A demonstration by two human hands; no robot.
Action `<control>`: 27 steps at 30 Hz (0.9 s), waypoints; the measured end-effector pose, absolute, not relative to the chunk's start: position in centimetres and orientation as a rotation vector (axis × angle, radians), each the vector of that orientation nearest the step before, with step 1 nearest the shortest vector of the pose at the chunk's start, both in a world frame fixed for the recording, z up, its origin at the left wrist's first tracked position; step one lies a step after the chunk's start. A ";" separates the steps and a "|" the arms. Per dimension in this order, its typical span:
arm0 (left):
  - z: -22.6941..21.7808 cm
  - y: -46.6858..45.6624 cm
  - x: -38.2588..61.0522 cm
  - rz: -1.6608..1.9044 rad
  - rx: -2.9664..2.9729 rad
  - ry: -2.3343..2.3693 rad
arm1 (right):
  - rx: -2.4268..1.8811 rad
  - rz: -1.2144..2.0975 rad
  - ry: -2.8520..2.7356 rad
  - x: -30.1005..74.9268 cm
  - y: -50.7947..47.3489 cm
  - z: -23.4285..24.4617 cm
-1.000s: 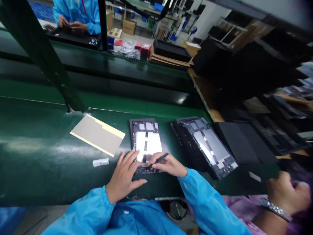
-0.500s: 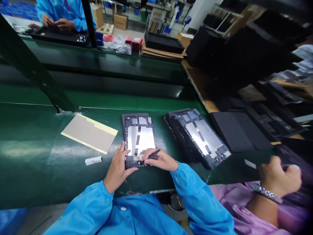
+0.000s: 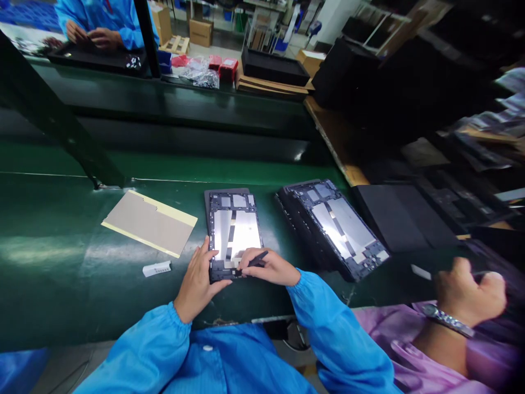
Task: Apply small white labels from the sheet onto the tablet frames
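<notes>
Tablet chassis (image 3: 233, 230), back cover off and its metal plates showing, lies flat on the green conveyor belt (image 3: 61, 257) at centre frame, short edge toward the person. At its 7 o'clock corner the left hand (image 3: 199, 284) rests with fingers spread and lightly curled, fingertips and thumb touching the frame's left and near edges. At the chassis's 5 o'clock the right hand (image 3: 273, 268) has its fingers closed around a slim black stylus tool (image 3: 253, 261), whose tip points to 8 o'clock and touches the lower strip of the chassis.

A tan sheet (image 3: 150, 223) with a yellow border lies at 9 o'clock of the chassis, apart from it, and a small white strip (image 3: 156, 268) sits near the left hand at its 9 o'clock. A stack of open tablet chassis (image 3: 334, 227) lies at 3 o'clock, tilted. A neighbour's hand (image 3: 467, 290) with a wristwatch shows at far 4 o'clock.
</notes>
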State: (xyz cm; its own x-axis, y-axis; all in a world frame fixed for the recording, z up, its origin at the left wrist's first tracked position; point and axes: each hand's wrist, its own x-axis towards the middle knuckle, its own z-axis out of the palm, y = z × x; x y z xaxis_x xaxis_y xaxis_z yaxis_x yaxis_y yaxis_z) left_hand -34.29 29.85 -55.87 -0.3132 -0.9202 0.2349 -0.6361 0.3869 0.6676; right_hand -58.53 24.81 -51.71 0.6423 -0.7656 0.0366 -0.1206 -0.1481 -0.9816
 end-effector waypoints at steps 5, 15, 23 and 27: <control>-56.0 29.8 -34.3 -0.614 1.324 -2.051 | -1.689 -0.673 0.734 -58.5 24.8 -51.6; -56.1 29.8 -34.3 -0.601 1.317 -2.050 | -1.758 -0.665 0.702 -58.4 24.8 -51.2; -56.0 29.9 -34.3 -0.609 1.317 -2.045 | -1.793 -0.646 0.719 -58.2 24.6 -51.0; -56.0 29.8 -34.3 -0.612 1.319 -2.053 | -1.674 -0.594 0.726 -58.1 24.3 -51.0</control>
